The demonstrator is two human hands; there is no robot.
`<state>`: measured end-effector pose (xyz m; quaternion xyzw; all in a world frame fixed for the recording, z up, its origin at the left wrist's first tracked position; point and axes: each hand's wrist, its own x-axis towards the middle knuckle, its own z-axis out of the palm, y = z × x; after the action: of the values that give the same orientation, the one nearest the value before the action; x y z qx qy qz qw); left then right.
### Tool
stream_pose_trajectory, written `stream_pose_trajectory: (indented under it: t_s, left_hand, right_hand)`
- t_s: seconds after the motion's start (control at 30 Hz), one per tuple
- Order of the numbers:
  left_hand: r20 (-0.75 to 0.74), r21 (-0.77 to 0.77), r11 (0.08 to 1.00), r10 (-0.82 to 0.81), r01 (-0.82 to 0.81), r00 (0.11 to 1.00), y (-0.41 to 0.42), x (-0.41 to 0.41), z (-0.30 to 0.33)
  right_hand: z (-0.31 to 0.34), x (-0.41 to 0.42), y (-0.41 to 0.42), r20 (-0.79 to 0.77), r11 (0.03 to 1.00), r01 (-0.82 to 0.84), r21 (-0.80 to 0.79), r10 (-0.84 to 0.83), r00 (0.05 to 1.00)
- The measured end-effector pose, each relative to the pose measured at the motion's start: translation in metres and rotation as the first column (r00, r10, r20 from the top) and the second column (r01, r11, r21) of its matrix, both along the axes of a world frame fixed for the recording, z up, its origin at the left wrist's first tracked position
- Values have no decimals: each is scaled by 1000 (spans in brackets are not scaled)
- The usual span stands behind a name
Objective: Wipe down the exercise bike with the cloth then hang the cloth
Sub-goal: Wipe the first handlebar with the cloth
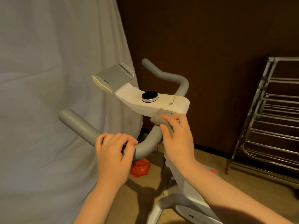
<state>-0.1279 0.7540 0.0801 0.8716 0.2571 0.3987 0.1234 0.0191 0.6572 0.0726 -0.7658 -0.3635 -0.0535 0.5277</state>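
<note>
The left hand (111, 151) is curling its grip around the near grey padded handlebar (80, 126) of the white exercise bike (161, 102), while the right hand (176, 139) is pinching a small grey fuzzy cloth (157, 118) against that bar, just under the white console's near edge. A black round knob (149, 96) is sitting on the console. A chrome wire drying rack (268, 123) is standing well apart at right; a red crumpled bag (140, 168) is lying on the floor below.

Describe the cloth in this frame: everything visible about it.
The cloth is a small grey-beige, fuzzy-looking rag, bunched rather than spread. It is wrapped over the grey padded handlebar where the bar meets the underside of the white console. The right hand grips it against the bar, covering much of it. Its full shape is hidden.
</note>
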Motion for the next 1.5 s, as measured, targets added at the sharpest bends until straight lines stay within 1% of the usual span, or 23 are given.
stream_pose_trajectory:
  t_s: [0.07,0.1,0.13,0.2,0.23,0.3,0.37,0.4,0.47,0.63,0.77,0.87,0.93,0.97,1.03,1.07,1.13,1.2,1.27,1.3,1.37,1.43,1.5]
  left_hand:
    - [9,-7,1000,10,-10,1000,-1,2,2]
    - [12,-18,1000,23,-22,1000,-1,4,2]
    - [12,-30,999,37,-37,999,-2,6,2]
    - [14,-42,998,55,-54,998,-4,6,2]
    - [15,-44,998,56,-55,998,-4,5,1]
    - [12,-35,998,49,-49,999,-4,4,1]
    - [1,-21,999,46,-46,999,-4,4,2]
    - [-7,-16,999,45,-45,999,-4,5,2]
    - [-21,-13,999,39,-39,999,-3,4,2]
    - [-8,28,1000,0,0,1000,1,2,1]
    - [-59,14,999,-35,35,998,2,-1,1]
    - [-79,-2,995,-97,97,992,5,-6,2]
    - [-100,-33,991,-135,132,986,9,-9,6]
    - [-120,-44,987,-157,153,980,10,-10,7]
    - [-155,-60,974,-224,217,962,15,-13,10]
    - [-168,-62,965,-262,255,950,20,-16,12]
    - [-183,-32,952,-304,303,935,37,-22,18]
    - [-191,40,953,-289,302,938,55,-25,23]
    - [-205,98,947,-283,307,937,69,-26,27]
    - [-215,124,942,-280,311,936,71,-27,26]
    - [-224,173,931,-281,322,933,71,-27,22]
    - [-219,195,914,-313,355,924,73,-31,18]
    - [-210,208,899,-343,385,915,75,-33,16]
  right_hand:
    - [-2,-6,-5,-14,995,-83,48,83,996]
    - [0,2,-2,-39,995,-69,74,72,997]
    - [3,8,2,-100,993,-23,113,34,994]
    - [8,0,6,-351,969,117,219,-33,936]
    - [5,-15,8,-486,936,192,294,-26,873]
    - [-2,-48,11,-707,863,287,416,108,699]
    - [-1,-44,17,-837,801,403,443,209,505]
    - [3,-29,22,-873,784,462,415,200,444]
    - [10,-16,25,-899,784,501,367,161,407]
    - [11,-51,14,-822,775,431,462,192,537]
    - [14,-19,28,-830,800,488,350,23,557]
    - [-1,-53,24,-724,844,380,379,14,690]
    - [-2,-63,15,-584,876,325,357,-63,809]
    - [2,-53,13,-465,901,310,303,-145,874]
    - [14,-21,17,-169,956,280,91,-262,950]
    - [22,-8,21,-56,963,265,-49,-268,962]
    - [32,10,28,81,926,241,-290,-227,971]
    - [39,17,27,152,887,141,-439,-81,985]
    - [52,12,23,136,832,-31,-554,127,983]
    - [60,10,22,111,794,-79,-603,182,977]
    - [70,9,23,105,770,-55,-635,157,982]
    - [69,-3,27,176,757,35,-653,107,979]
    - [63,-28,29,206,691,9,-723,202,957]
